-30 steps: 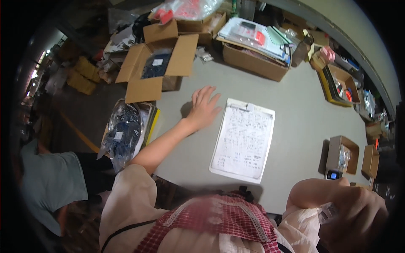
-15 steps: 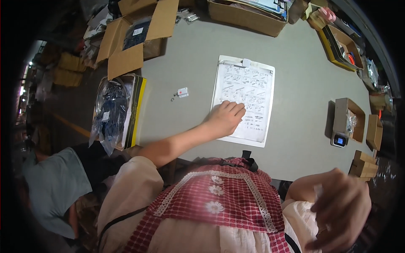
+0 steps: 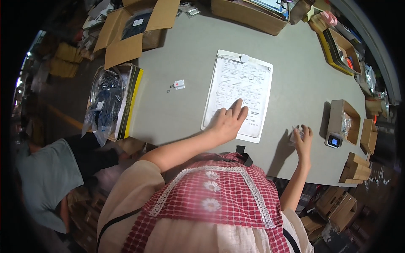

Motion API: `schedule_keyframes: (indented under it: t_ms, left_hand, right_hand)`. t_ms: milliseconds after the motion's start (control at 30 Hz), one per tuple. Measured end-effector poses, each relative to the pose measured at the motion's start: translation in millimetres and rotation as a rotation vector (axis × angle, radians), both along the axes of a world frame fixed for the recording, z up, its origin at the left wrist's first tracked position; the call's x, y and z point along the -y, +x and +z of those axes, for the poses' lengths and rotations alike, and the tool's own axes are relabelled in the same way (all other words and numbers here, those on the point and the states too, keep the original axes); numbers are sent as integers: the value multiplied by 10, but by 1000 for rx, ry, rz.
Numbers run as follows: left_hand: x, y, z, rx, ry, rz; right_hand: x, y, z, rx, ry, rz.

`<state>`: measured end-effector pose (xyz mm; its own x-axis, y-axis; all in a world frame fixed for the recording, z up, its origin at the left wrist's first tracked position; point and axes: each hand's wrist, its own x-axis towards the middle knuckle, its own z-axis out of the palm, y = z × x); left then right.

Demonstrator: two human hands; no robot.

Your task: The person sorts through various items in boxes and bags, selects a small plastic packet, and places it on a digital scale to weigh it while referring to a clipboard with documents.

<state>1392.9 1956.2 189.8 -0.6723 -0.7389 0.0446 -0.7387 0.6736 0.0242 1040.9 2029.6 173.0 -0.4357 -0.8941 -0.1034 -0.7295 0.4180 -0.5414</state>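
Observation:
My left hand (image 3: pixel 230 123) rests on the sheet of handwritten paper (image 3: pixel 244 80) on a white clipboard (image 3: pixel 208 107). Its index finger stretches forward onto the writing, the other fingers are partly bent and apart, and nothing shows in it. Over the table to the right of the clipboard, my right hand (image 3: pixel 303 143) pinches a small clear plastic bag (image 3: pixel 294 134); the bag's contents are too small to tell. Left of the clipboard lies a small white piece with a red dot (image 3: pixel 179 84), with tiny metal parts beside it.
An open cardboard box (image 3: pixel 122 52) and a yellow-black box of bagged dark items (image 3: pixel 134 101) stand at the left. Farther back is a paper-filled carton (image 3: pixel 249 17). At the right are a small carton (image 3: pixel 336 116) and a device with a lit screen (image 3: pixel 333 141). Another person (image 3: pixel 50 181) bends at lower left.
My right hand has come from the lower right up over the table with the small bag. The left index finger has stretched out on the paper. The view has shifted slightly.

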Motion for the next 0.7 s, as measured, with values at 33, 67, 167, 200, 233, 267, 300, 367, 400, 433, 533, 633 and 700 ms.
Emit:
schedule_keyframes:
  t_ms: [33, 67, 167, 200, 233, 267, 300, 367, 400, 433, 533, 633, 700]
  left_hand:
    - [0, -7, -10, 1, -4, 2]
    - [6, -17, -22, 2, -9, 2]
    - [34, -79, -21, 12, 14, -14]
    - [50, -89, -14, 18, 27, -19]
    - [70, -100, -58, -14, 26, -75]
    - [91, -110, -135, -46, 24, -130]
    - [112, -128, -149, -78, 20, -191]
    - [124, -176, -162, -108, -11, -267]
    - [127, -197, -154, -121, -25, -302]
    - [131, -219, -143, -106, -5, -299]
    - [156, -279, -65, -48, 63, -286]
    - [165, -326, 6, 26, 119, -263]
    - [168, -349, 36, 61, 110, -247]
  right_hand:
    - [-96, -18, -46, -54, 5, 3]
    - [-180, -12, -119, -130, 5, 14]
    - [-335, 68, -221, -296, -19, 16]
    - [-337, 154, -217, -338, -45, 11]
    - [-338, 223, -218, -380, -71, 6]
    - [-338, 257, -227, -421, -97, 2]
    - [-339, 281, -276, -498, -137, -16]
    - [-341, 331, -350, -522, -187, -67]
    - [-331, 351, -360, -532, -210, -89]
    - [-322, 347, -355, -530, -210, -90]
    - [-301, 326, -357, -526, -211, -93]
    - [-293, 311, -372, -527, -212, -88]
    - [-283, 311, -362, -522, -216, -83]
